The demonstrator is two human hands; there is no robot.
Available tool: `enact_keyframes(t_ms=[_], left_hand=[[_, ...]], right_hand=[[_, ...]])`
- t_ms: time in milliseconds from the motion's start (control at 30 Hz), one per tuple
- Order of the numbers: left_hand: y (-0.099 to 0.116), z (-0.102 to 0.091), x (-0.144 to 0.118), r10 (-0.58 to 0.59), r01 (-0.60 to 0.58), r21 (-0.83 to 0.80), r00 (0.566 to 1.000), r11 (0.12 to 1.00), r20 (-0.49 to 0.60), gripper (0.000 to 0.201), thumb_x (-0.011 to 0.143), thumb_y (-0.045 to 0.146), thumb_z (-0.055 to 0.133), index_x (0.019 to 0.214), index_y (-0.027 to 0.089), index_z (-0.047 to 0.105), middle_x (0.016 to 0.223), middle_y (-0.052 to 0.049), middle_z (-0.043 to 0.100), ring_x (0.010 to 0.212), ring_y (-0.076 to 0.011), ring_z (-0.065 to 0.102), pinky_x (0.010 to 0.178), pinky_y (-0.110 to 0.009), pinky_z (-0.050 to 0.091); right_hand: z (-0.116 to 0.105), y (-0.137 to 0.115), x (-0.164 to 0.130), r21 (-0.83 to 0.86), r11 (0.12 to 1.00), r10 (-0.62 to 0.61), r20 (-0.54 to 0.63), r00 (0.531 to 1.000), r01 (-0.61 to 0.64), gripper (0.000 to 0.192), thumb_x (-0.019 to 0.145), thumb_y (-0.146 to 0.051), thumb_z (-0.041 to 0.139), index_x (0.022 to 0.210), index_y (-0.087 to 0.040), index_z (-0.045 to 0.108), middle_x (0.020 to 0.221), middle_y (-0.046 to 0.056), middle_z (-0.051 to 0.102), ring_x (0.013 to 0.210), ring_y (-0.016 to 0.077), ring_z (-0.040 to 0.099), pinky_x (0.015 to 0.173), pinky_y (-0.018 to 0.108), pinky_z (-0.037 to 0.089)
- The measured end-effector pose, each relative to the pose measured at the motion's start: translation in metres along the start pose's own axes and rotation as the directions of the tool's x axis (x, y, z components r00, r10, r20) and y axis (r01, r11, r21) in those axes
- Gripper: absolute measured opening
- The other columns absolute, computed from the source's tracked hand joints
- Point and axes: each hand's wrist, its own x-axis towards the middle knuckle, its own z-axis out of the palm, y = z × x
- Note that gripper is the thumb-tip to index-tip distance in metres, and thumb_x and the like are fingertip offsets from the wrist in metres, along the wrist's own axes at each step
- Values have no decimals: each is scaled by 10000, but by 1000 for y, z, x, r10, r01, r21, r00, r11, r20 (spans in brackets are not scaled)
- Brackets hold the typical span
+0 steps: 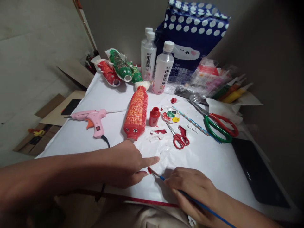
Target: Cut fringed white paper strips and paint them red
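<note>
My right hand [194, 186] is closed round a blue-handled paintbrush [161, 178], its bristles pointing left. A small spot of red [149, 170] shows at the brush tip; whether it is paint or a separate piece I cannot tell. Close to that tip, my left hand [129, 163] has its index finger stretched out and its thumb apart, with the other fingers curled beneath. Just beyond it lies a red and orange painted fish [136, 110] with stuck-on eyes and a white tail. An uncapped red paint bottle [154, 117] stands beside the fish, near a flower-shaped palette [170, 114].
A pink glue gun [91, 120] lies left. Small red scissors [179, 139], large scissors [218, 126] and a dark phone-like slab [258, 174] lie right. Behind are a red fish [108, 72], green fish [120, 65], drink bottles [163, 69] and a blue bag [190, 38].
</note>
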Motion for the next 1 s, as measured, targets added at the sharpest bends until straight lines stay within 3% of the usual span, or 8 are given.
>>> enact_keyframes(t_ms=[200,733,1000], left_hand=[[4,-11,1,-37,34,41,997,999,71,534,906,327,538,1413,197,429,658,-40,720,524,-222,636,484,-296,295],[4,-15,1,-54,50,41,993,998,106,579,898,363,542,1441,220,399,659,-33,722,545,-222,637,494,-297,280],[6,-22,2,-74,65,57,980,996,184,581,912,368,515,1457,228,374,684,-44,725,571,-239,640,490,-302,283]], right_hand=[[0,1,-1,19,1000,-20,-16,1000,20,300,850,2,495,1111,-127,564,888,95,674,815,187,602,752,300,511],[-3,-1,-1,47,999,-8,-49,999,11,275,805,21,466,1003,-136,576,800,72,652,730,173,566,690,288,482],[-2,1,-2,24,998,53,-58,997,-51,236,808,-7,466,955,-150,581,742,44,623,651,159,536,606,282,436]])
